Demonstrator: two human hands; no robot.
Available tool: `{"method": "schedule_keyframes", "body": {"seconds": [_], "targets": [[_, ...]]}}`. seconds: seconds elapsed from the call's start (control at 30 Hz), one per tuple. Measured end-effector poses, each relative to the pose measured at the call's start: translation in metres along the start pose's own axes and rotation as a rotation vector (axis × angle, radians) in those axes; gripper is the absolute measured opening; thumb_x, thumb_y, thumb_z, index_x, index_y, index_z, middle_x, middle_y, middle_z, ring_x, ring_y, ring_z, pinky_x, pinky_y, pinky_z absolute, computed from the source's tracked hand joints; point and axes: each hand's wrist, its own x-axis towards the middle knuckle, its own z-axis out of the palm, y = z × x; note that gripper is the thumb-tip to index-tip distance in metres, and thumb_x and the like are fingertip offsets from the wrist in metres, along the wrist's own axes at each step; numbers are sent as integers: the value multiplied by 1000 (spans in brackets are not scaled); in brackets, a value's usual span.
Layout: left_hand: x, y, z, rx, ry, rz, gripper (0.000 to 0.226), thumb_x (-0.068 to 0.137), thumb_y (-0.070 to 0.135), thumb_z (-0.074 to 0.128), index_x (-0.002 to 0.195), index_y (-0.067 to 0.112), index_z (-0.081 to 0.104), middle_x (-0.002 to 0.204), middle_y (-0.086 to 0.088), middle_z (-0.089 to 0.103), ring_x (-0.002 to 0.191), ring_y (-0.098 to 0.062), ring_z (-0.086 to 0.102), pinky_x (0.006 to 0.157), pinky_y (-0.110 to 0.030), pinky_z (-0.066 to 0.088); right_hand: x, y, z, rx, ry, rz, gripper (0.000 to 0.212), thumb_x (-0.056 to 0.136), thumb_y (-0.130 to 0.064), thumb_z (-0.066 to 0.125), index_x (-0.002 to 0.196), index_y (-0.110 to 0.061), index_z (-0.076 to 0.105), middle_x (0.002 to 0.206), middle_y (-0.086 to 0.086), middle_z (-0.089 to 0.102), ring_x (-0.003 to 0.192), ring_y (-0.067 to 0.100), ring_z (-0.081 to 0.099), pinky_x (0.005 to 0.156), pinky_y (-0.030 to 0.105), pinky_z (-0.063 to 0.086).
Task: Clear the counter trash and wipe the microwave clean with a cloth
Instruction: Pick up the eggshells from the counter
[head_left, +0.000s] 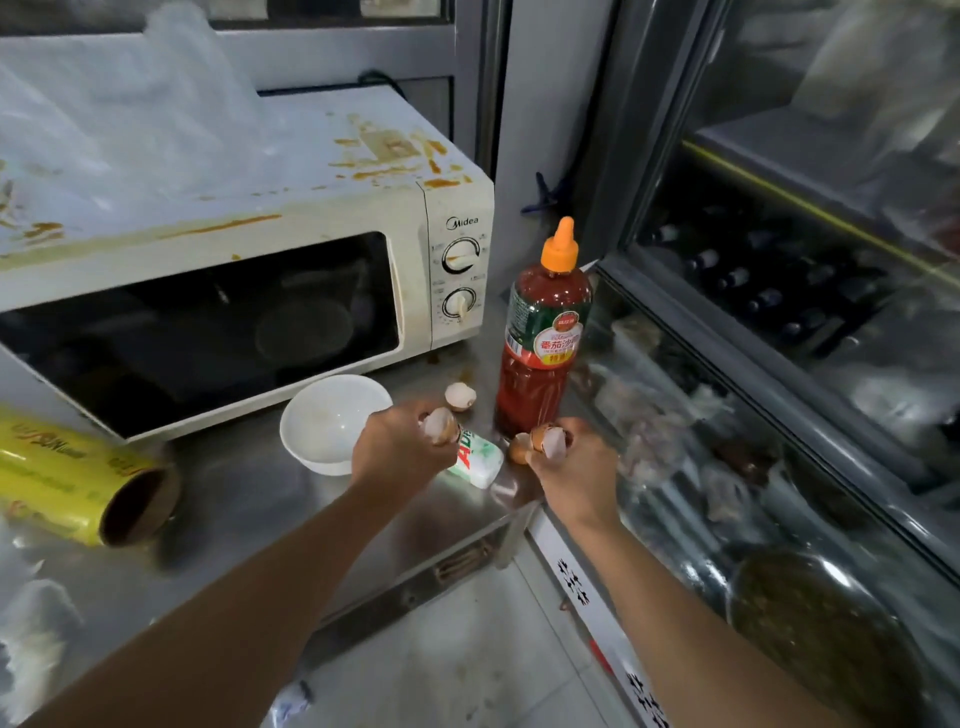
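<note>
A white microwave (270, 244) smeared with orange sauce stands at the back of the steel counter (249, 499). My left hand (400, 452) pinches a broken eggshell half (440, 425) above a small white and green bottle (478, 460) that lies on its side. My right hand (571, 467) grips several eggshell pieces (545, 441) at the counter's right edge. Another eggshell half (460, 396) lies on the counter between the white bowl (332, 421) and the ketchup bottle (543, 338).
A yellow roll of cling film (67, 483) lies at the left. Clear plastic bags (130, 119) rest on the microwave top. A glass display fridge (779, 364) stands close on the right, with tiled floor (467, 649) below the counter edge.
</note>
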Motion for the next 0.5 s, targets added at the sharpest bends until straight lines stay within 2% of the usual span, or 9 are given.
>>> {"method": "schedule_keyframes", "body": {"seconds": [0.1,0.2,0.4,0.5], "targets": [[11,4,5,19,14,27,32,73,28,74,102,19,67,92,-6,71,85,-27,64,76,-36,53,11,4,14,28,5,53,36,71,-20,78,103,-8,64,97,10,70,82,23,65,67,22,45],[21,6,8,13,-1,39,32,72,28,75,103,22,66,90,-1,70,81,-21,64,72,-31,53,20,9,24,-12,32,97,36,73,-26,76,102,-9,64,97,10,70,84,24,65,67,21,44],[37,6,15,33,-4,40,29,71,31,74,99,28,66,88,1,70,82,-22,64,74,-36,55,24,18,38,-86,-44,113,38,76,-32,72,104,-8,62,101,11,66,89,26,64,69,22,41],[42,5,17,39,-8,50,34,69,30,75,102,30,66,91,0,71,84,-23,64,75,-36,55,23,17,41,-112,-46,108,35,77,-31,71,102,-8,62,99,11,67,86,27,65,72,26,50]]}}
